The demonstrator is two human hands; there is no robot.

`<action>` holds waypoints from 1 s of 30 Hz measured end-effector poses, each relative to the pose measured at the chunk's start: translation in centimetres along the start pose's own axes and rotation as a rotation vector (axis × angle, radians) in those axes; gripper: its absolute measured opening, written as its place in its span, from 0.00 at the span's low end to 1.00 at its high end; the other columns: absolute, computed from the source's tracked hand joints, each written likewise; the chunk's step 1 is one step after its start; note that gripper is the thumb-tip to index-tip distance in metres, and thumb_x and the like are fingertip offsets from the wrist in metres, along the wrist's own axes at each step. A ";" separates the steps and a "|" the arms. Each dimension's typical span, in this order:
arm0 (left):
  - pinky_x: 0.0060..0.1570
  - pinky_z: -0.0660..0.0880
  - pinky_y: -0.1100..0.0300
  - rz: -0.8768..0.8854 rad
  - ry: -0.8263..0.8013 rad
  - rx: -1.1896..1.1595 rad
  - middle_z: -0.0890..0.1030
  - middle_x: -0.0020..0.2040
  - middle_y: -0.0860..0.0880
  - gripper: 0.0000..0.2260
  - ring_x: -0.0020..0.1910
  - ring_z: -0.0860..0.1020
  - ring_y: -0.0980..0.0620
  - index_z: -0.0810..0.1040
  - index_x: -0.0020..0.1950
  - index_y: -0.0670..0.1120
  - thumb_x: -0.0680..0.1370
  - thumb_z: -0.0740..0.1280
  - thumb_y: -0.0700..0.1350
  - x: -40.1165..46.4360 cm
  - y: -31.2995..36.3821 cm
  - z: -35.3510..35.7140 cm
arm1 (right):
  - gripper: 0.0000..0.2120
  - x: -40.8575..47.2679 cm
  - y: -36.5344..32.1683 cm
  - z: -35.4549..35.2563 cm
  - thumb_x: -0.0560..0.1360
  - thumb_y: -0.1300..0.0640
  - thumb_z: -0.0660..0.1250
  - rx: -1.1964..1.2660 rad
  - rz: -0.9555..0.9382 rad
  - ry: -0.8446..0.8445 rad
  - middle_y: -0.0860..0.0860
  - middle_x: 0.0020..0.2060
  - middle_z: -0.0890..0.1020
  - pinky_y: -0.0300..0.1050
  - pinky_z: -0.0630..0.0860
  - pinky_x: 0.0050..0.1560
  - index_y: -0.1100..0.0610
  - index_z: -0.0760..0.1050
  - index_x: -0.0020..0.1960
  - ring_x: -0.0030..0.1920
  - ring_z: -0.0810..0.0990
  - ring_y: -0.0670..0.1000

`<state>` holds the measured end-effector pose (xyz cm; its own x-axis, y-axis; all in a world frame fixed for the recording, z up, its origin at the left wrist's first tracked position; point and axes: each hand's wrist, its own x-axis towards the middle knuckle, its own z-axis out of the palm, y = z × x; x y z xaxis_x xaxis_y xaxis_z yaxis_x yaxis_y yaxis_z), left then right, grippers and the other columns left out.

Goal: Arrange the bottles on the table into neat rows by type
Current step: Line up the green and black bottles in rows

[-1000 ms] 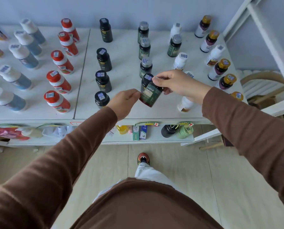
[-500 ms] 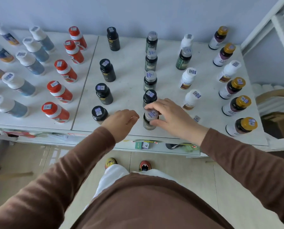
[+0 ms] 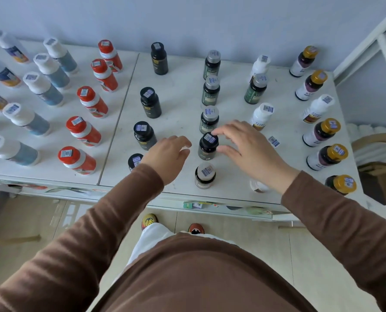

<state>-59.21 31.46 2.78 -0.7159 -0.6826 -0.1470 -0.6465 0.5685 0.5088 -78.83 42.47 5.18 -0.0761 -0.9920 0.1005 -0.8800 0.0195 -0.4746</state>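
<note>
While upright, black-capped bottle, between both hands' fingers

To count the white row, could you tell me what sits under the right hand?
Under the right hand, one barcode-stickered white cap shows, and a white bottle's base under the wrist; the rest is covered.

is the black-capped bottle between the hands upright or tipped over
Upright. The black-capped bottle stands on its base on the table, cap sticker facing up, in line with the bottles behind it.

Red-capped bottles, seemingly orange-bodied
</note>
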 end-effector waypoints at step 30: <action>0.62 0.71 0.49 -0.233 -0.280 -0.687 0.80 0.58 0.44 0.13 0.62 0.77 0.45 0.75 0.56 0.49 0.82 0.55 0.53 3.9 2.8 -2.6 | 0.11 5.7 1.9 -3.6 0.76 0.54 0.70 0.715 0.385 -0.109 0.50 0.45 0.81 0.44 0.78 0.53 0.54 0.80 0.57 0.46 0.79 0.47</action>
<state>-63.13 29.20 5.88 -0.6803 -0.5563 -0.4772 -0.5459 -0.0500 0.8364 -82.58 37.25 8.00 -0.2338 -0.9392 -0.2515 -0.2868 0.3137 -0.9052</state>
